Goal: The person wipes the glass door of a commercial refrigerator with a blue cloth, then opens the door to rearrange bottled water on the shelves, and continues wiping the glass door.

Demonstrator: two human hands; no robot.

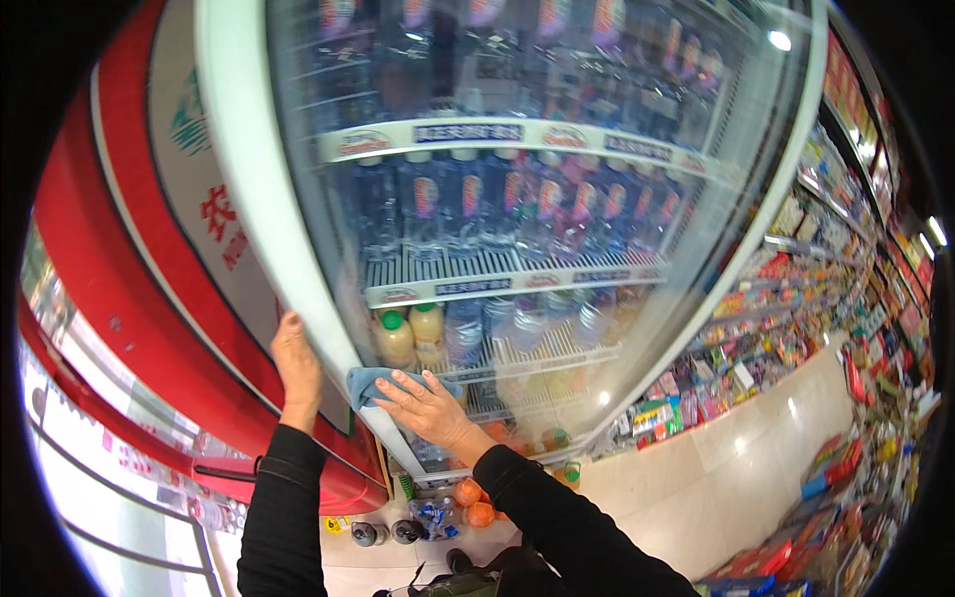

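My right hand lies flat over a folded blue cloth, pressing it against the white frame and glass near the lower left of a display cooler's door. My left hand rests at the outer left edge of that white door frame, beside the red cooler, with its thumb pointing up; its fingers are partly hidden. Behind the glass, clear bottles stand in rows on white wire shelves, and cream-coloured bottles with green caps stand on a lower shelf.
A red cooler with its own handle stands close on the left. On the tiled floor below are dark bottles, orange-coloured containers and a pack of clear bottles. Shelves of packed goods line the right side, beside a tiled aisle.
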